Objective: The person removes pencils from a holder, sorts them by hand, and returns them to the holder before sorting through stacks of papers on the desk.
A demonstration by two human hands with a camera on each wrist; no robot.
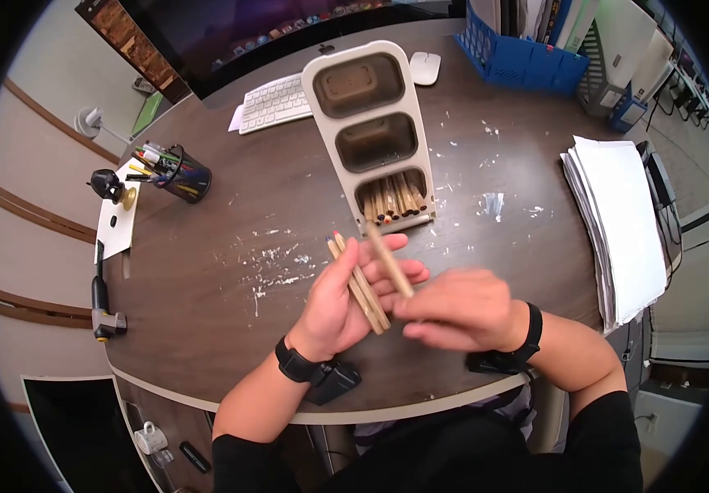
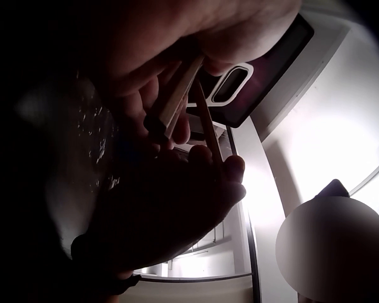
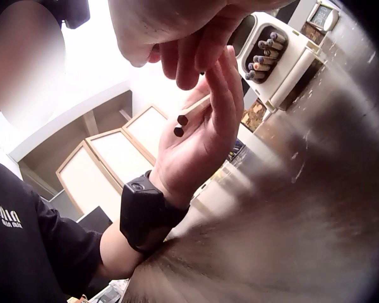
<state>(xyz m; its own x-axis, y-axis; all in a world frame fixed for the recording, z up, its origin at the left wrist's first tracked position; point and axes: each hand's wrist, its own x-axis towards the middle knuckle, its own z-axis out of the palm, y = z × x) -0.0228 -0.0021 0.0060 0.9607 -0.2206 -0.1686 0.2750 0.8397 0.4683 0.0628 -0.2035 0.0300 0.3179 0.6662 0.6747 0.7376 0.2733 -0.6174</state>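
My left hand (image 1: pixel 330 312) is palm up, its thumb over two wooden pencils (image 1: pixel 363 292) lying side by side. One has a red tip, the other a dark one. In the right wrist view the flat six-sided ends of these pencils (image 3: pixel 182 120) face the camera. My right hand (image 1: pixel 461 311) pinches another wooden pencil (image 1: pixel 390 261), blurred, its far end over the left fingers. Beyond the hands is a whitish three-compartment holder (image 1: pixel 360 48), with several pencils (image 1: pixel 391 197) in its nearest compartment. The left wrist view is very dark.
A keyboard (image 1: pixel 276 105) and mouse (image 1: pixel 425 69) lie behind the holder. At left are a mesh pen cup (image 1: pixel 194 177) and a hammer-like tool (image 1: pixel 104 308). Stacked paper (image 1: pixel 617 222) lies at right, and a blue file basket (image 1: pixel 519 70) at back right. White scuffs mark the desk (image 1: pixel 494 271).
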